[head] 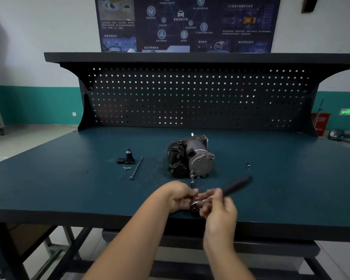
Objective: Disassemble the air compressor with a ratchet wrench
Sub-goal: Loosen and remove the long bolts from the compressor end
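Spanning nearly the whole width of the room ahead, the workbench has a dark green tabletop with a black perforated back panel rising from its far edge. A dark poster hangs on the wall above the panel.

The air compressor lies on its side at the middle of the tabletop, slightly nearer the far edge. Its grey round end cover faces the near edge. A thin rod projects from the bottom of that cover toward the person's hands.

Both hands are together over the near edge, at its middle. The right hand is closed round the metal shank of the ratchet wrench, just behind the head. The left hand has its fingers curled against the wrench head from the other side. The black handle points away to the right, toward the far right corner, and is blurred. Whether the wrench head is seated on the rod cannot be told.

A long bolt lies left of the compressor, well apart from it. A black fitting stands just beside the bolt's far end. Two small screws lie between the fitting and the bolt. A small socket lies alone to the right of the compressor.
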Available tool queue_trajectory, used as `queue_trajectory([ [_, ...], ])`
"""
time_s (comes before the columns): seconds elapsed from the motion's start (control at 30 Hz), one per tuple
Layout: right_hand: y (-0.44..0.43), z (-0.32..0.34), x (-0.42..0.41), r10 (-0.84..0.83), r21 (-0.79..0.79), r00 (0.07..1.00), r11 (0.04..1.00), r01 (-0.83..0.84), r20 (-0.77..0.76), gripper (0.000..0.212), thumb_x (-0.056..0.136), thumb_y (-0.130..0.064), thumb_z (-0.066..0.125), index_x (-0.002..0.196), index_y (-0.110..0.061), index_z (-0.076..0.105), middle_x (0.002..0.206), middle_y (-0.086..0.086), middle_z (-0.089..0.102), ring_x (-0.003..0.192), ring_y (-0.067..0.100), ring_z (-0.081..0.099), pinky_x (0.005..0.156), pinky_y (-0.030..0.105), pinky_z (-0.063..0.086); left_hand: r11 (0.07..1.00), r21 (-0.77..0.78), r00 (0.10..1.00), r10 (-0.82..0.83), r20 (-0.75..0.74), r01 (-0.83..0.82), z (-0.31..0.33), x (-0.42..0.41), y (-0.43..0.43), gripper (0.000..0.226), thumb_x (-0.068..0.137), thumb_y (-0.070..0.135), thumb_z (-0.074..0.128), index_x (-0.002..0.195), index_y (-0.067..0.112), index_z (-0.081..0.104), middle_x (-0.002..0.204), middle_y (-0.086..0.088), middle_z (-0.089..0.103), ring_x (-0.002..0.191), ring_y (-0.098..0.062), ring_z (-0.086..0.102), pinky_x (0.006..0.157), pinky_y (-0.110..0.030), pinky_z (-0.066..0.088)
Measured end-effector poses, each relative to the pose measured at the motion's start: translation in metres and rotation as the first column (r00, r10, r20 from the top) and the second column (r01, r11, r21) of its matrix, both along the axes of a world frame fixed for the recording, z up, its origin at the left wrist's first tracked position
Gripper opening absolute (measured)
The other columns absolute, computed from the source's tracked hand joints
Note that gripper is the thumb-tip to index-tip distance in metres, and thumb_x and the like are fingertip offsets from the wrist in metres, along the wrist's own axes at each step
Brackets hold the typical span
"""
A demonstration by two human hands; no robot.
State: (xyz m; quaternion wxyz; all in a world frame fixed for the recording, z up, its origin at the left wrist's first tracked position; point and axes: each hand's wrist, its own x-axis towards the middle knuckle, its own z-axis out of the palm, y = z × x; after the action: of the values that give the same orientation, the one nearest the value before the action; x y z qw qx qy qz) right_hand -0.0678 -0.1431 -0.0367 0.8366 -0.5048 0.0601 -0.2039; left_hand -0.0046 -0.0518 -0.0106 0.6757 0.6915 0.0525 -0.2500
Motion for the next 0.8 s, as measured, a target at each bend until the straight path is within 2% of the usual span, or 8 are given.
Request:
queue_trajectory([
  [0.07,0.008,-0.003,-0.004,-0.056,0.381,0.994,0.921,0.087,-0.093,0.03,0.102,-0.02,0.036,0.078,-0.009,0.049,0.066,0.012,0.059,0.034,0.003,0.044,0.038,0.014,0.038,1.0,0.008,1.0,0.016,-0.005,-0.016,0.001,-0.001,-0.001,0.028,0.101,0.007,0.037,0.079,0.003,0.053,0.05,0.0,0.064,0.044,-0.007,0.063,0.049,-0.017,0.052],
  [0.17,0.011,0.001,-0.003,-0.048,0.425,0.99,0.9,0.1,-0.132,0.03,0.103,-0.023,0.034,0.078,-0.011,0.048,0.066,0.009,0.059,0.036,0.003,0.048,0.039,0.014,0.041,0.999,0.002,0.999,0.033,-0.019,-0.033,0.0,-0.001,0.0,0.028,0.101,0.01,0.037,0.08,0.003,0.054,0.052,-0.001,0.065,0.047,-0.007,0.064,0.053,-0.018,0.053],
  [0.27,0.001,0.006,0.002,-0.06,-0.225,0.998,0.973,0.056,-0.008,0.03,0.1,-0.019,0.04,0.074,-0.01,0.051,0.063,0.005,0.058,0.049,0.012,0.051,0.05,0.024,0.041,1.0,0.008,1.0,0.017,-0.023,-0.017,0.0,-0.001,-0.001,0.028,0.099,0.004,0.037,0.076,0.006,0.053,0.054,0.001,0.063,0.05,-0.007,0.062,0.059,-0.019,0.053],
  [0.37,-0.01,0.022,0.01,0.253,-0.886,0.967,0.45,-0.11,0.008,0.014,0.096,-0.019,0.049,0.086,-0.018,0.058,0.078,0.001,0.064,0.07,0.014,0.056,0.061,0.027,0.041,0.999,0.015,0.999,0.044,0.031,-0.045,0.001,-0.001,0.001,0.034,0.093,-0.006,0.03,0.065,0.007,0.046,0.037,0.003,0.053,0.032,-0.005,0.052,0.04,-0.015,0.047],
  [0.47,-0.007,0.04,0.015,0.383,-0.965,0.91,0.136,-0.226,-0.159,0.018,0.094,-0.023,0.051,0.078,-0.032,0.053,0.087,-0.005,0.064,0.083,0.014,0.059,0.069,0.025,0.045,0.997,0.004,0.996,0.075,0.042,-0.075,0.0,-0.004,0.006,0.037,0.097,0.0,0.024,0.069,0.008,0.046,0.037,0.0,0.056,0.032,-0.007,0.055,0.034,-0.013,0.042],
  [0.63,-0.013,0.034,0.016,0.302,-0.863,0.952,0.468,-0.192,-0.048,0.022,0.095,-0.019,0.052,0.074,-0.013,0.056,0.063,-0.005,0.06,0.053,0.006,0.051,0.055,0.025,0.042,0.998,0.038,0.999,0.039,0.032,-0.041,-0.001,-0.002,0.0,0.055,0.093,-0.005,0.025,0.049,0.01,0.055,0.034,0.001,0.052,0.032,-0.007,0.053,0.04,-0.016,0.047],
  [0.73,-0.007,0.011,0.005,0.088,-0.42,0.996,0.905,-0.072,0.019,0.032,0.098,-0.017,0.043,0.069,-0.007,0.053,0.05,-0.003,0.053,0.036,0.003,0.04,0.047,0.022,0.039,0.998,0.057,1.0,0.014,0.001,-0.014,0.001,0.001,0.002,0.046,0.097,-0.001,0.032,0.059,0.006,0.057,0.046,-0.002,0.061,0.04,-0.009,0.06,0.046,-0.019,0.052],
  [0.8,-0.002,0.002,-0.001,0.005,0.051,0.999,0.999,-0.004,-0.032,0.034,0.101,-0.019,0.037,0.071,-0.008,0.05,0.057,0.004,0.052,0.038,0.003,0.039,0.047,0.021,0.036,0.999,0.05,0.999,0.019,-0.036,-0.017,0.004,0.0,0.0,0.031,0.101,0.006,0.035,0.076,0.004,0.055,0.052,-0.002,0.065,0.045,-0.008,0.064,0.048,-0.018,0.053],
])
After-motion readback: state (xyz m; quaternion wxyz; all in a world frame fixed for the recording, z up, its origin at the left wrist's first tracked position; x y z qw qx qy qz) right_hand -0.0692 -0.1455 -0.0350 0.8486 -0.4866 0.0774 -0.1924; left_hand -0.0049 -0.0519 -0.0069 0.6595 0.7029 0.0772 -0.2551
